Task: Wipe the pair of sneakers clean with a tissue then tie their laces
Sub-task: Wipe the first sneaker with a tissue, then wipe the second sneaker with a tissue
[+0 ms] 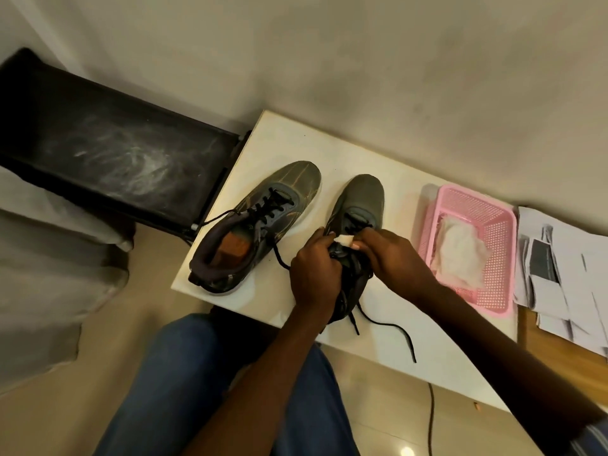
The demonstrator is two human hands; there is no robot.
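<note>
Table: white top, both sneakers standing on it.
Left sneaker: apart from my hands, laces loose.
Right sneaker: under both my hands, toe pointing away from me, laces trailing toward me.
My left hand: fingers curled round the right sneaker's collar, gripping it.
My right hand: fingers pinched together on the tissue.
Tissue: small white wad at my right fingertips, pressed at the tongue.
</note>
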